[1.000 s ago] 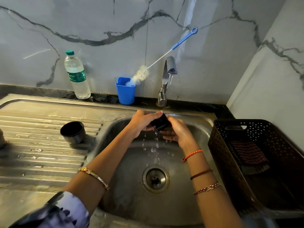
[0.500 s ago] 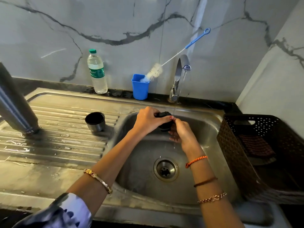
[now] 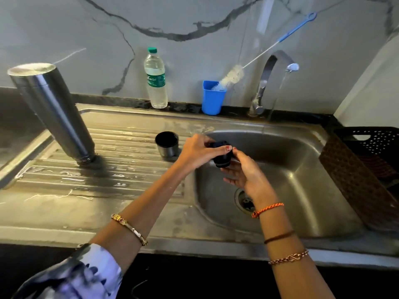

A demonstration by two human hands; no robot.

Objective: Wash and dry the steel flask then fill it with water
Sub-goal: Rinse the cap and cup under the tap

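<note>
Flask: steel flask (image 3: 51, 113) stands upside down on the draining board (image 3: 129, 186), mouth down, left of the basin & well apart from my hands. Wet streaks round it.
Stopper: small black stopper (image 3: 222, 155) is over the basin's left edge, between both hands.
L hand: left hand (image 3: 198, 154) comes over the top, fingers curled round the stopper's upper part, thumb side hidden.
R hand: right hand (image 3: 246, 173) is under it, palm up, fingers fairly straight & cupping; fingertip touches the stopper by my left fingertips.
Cup lid: dark steel cup (image 3: 166, 143) sits upright on the board, just beside my left hand.
Tap: faucet (image 3: 272, 80) is running, thin stream falls behind my hands, not on the stopper.
Handling, my guess: flask is stiff, prob light when empty, but wet steel = slippery. I'd wrap the whole hand round mid-body, not the narrow neck. Tall & narrow, so it'd tip easily. Stopper's light, ridged, easy to pinch.
Drying: cloth sits in the brown basket (image 3: 349, 169) at right.
</note>
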